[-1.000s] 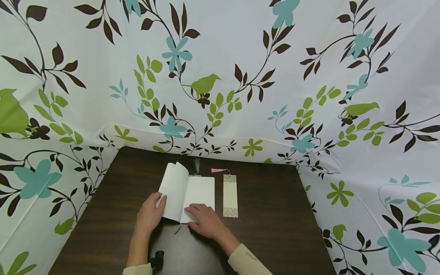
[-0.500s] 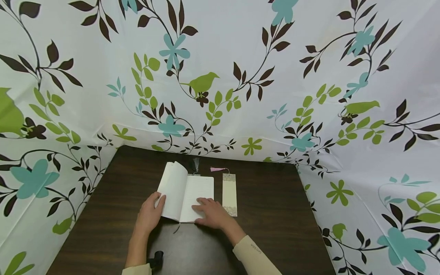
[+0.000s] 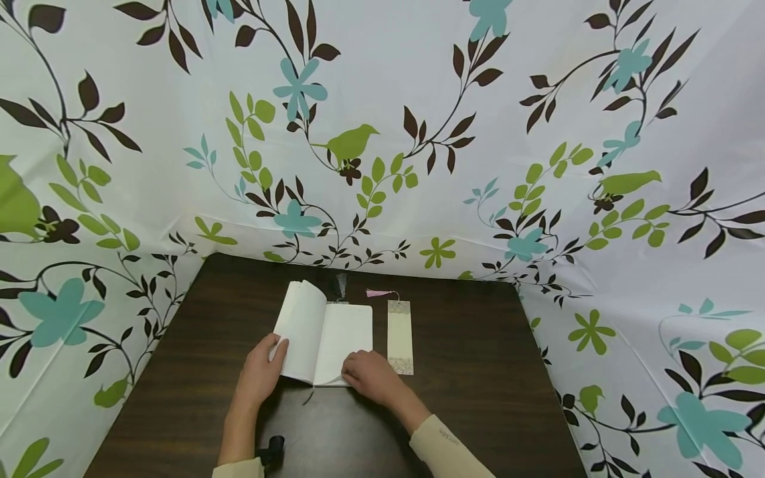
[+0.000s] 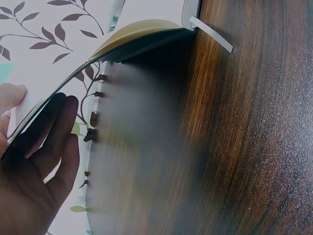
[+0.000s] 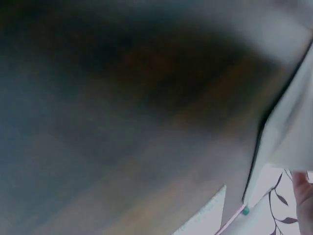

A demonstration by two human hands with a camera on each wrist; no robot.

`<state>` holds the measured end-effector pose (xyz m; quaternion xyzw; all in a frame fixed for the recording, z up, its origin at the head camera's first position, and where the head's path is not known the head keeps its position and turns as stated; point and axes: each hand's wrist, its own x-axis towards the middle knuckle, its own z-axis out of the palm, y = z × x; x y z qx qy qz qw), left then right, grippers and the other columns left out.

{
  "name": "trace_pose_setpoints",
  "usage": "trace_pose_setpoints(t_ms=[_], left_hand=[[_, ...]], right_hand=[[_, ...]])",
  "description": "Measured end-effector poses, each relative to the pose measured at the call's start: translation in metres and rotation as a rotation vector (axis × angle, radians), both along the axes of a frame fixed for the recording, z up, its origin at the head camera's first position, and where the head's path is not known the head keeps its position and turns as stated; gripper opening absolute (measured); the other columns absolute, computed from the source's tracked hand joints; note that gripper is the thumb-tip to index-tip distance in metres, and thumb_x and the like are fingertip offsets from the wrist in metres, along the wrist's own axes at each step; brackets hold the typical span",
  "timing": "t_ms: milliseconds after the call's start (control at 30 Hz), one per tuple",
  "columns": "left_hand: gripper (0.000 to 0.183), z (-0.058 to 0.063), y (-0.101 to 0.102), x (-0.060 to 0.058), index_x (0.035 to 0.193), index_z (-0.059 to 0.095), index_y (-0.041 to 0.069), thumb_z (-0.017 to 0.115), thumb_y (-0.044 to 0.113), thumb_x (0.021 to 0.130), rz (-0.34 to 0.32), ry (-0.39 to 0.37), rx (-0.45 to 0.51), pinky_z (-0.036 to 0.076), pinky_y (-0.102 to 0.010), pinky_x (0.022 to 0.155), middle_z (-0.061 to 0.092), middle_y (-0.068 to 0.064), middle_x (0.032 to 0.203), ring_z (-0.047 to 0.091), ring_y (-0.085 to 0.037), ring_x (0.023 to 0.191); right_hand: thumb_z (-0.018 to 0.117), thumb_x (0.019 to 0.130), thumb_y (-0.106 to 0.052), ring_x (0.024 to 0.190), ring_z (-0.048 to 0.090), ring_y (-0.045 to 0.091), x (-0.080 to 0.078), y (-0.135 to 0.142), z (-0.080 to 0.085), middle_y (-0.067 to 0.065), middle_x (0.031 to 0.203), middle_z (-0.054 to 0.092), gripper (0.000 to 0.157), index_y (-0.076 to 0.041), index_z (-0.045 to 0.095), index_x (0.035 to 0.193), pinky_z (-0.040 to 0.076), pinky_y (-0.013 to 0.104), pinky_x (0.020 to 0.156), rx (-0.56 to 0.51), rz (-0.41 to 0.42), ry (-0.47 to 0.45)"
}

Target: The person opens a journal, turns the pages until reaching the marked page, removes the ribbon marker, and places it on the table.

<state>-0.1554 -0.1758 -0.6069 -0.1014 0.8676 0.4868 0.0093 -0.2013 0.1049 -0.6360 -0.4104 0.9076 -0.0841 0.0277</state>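
An open notebook [image 3: 349,328] lies on the table with white pages showing and its left part raised. My left hand [image 3: 258,372] grips that raised side; in the left wrist view the thumb is above and the fingers are beneath the dark cover [image 4: 142,46]. At the lower right corner, my right hand [image 3: 373,378] pinches a page, whose bottom edge lifts slightly. Only a bit of the hand [image 5: 304,200] shows in the blurred right wrist view, beside the pages [image 5: 293,142]. A ribbon [image 3: 308,397] hangs from the spine's lower end.
Right of the notebook lies a cream bookmark [image 3: 400,335] with a pink tassel [image 3: 379,293]. A grey tassel [image 3: 341,285] sticks out behind the notebook. Patterned fabric [image 3: 382,133] surrounds the dark wooden table [image 3: 478,372]. A black device [image 3: 273,451] sits at the left wrist.
My right hand has slid rightward over the right page to its lower corner, and its fingers have curled onto the page, lifting the edge. The left hand keeps its hold.
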Motion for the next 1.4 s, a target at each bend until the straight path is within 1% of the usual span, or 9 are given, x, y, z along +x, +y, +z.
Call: trace_pose_setpoints(t_ms=[133,433,633,767,900,1033,1200,1300,1400], left_hand=[[0.032,0.001,0.0,0.0,0.111,0.066,0.009,0.053,0.038,0.115,0.007,0.005,-0.004,0.047,-0.036,0.075,0.071,-0.01,0.1,0.061,-0.019,0.086],[0.03,0.001,0.002,0.0,0.109,0.066,0.009,0.053,0.035,0.115,0.015,0.014,-0.007,0.046,-0.034,0.075,0.071,-0.009,0.097,0.061,-0.019,0.084],[0.029,0.0,0.003,0.0,0.108,0.065,0.01,0.054,0.035,0.114,0.014,0.007,-0.004,0.046,-0.034,0.076,0.07,-0.009,0.098,0.06,-0.02,0.086],[0.028,-0.001,0.002,0.0,0.108,0.065,0.01,0.054,0.035,0.114,0.016,0.015,0.002,0.047,-0.033,0.076,0.071,-0.008,0.099,0.061,-0.018,0.086],[0.029,-0.001,0.001,-0.001,0.112,0.066,0.011,0.054,0.036,0.114,0.007,0.021,0.016,0.048,-0.034,0.078,0.073,-0.01,0.103,0.063,-0.019,0.088],[0.032,-0.001,0.003,-0.003,0.136,0.061,0.011,0.051,0.033,0.115,-0.035,0.035,0.02,0.053,-0.046,0.094,0.071,-0.018,0.132,0.069,-0.031,0.111],[0.05,-0.002,0.006,-0.004,0.164,0.038,0.015,0.049,0.02,0.115,-0.082,0.103,-0.014,0.046,-0.064,0.113,0.047,-0.024,0.165,0.053,-0.044,0.146],[0.041,-0.005,0.008,-0.004,0.155,0.053,0.013,0.045,0.014,0.115,-0.097,0.162,-0.05,0.051,-0.059,0.106,0.059,-0.021,0.153,0.061,-0.042,0.134],[0.036,-0.007,0.006,0.0,0.136,0.069,0.012,0.04,0.011,0.114,-0.084,0.184,-0.065,0.053,-0.049,0.092,0.068,-0.014,0.132,0.064,-0.033,0.114]], right_hand=[[0.07,0.106,-0.032,0.102,0.068,0.007,0.004,-0.001,-0.003,-0.015,0.105,0.074,0.007,-0.03,0.074,0.101,0.055,0.037,0.096,-0.015,-0.03,0.028],[0.075,0.096,-0.028,0.104,0.063,0.009,0.002,-0.008,0.002,-0.014,0.111,0.072,0.015,-0.033,0.071,0.083,0.042,0.054,0.101,-0.177,-0.225,-0.249],[0.072,0.091,-0.025,0.104,0.062,0.01,0.002,-0.011,0.004,-0.015,0.11,0.071,0.016,-0.034,0.071,0.078,0.039,0.06,0.105,-0.176,-0.283,-0.273],[0.069,0.094,-0.02,0.111,0.063,0.013,0.003,-0.008,0.003,-0.012,0.119,0.071,0.013,-0.031,0.076,0.092,0.04,0.059,0.107,-0.12,-0.217,-0.207],[0.071,0.094,-0.016,0.126,0.062,0.019,0.005,0.001,0.001,-0.006,0.137,0.066,0.026,-0.029,0.074,0.116,0.041,0.056,0.108,-0.061,-0.186,-0.078],[0.085,0.09,-0.023,0.139,0.057,0.028,0.001,0.011,0.0,0.004,0.155,0.057,0.054,-0.025,0.064,0.14,0.045,0.057,0.105,-0.129,-0.311,0.032],[0.087,0.089,-0.029,0.149,0.046,0.039,-0.006,0.01,0.002,0.015,0.169,0.04,0.092,-0.014,0.037,0.165,0.042,0.064,0.11,-0.311,-0.528,-0.009],[0.082,0.092,-0.035,0.151,0.043,0.04,-0.006,0.0,0.001,0.017,0.169,0.04,0.087,-0.012,0.039,0.164,0.04,0.065,0.112,-0.281,-0.556,0.001],[0.076,0.097,-0.045,0.151,0.044,0.037,0.002,-0.015,-0.001,0.015,0.166,0.045,0.073,-0.015,0.051,0.158,0.041,0.063,0.112,-0.17,-0.468,0.035]])
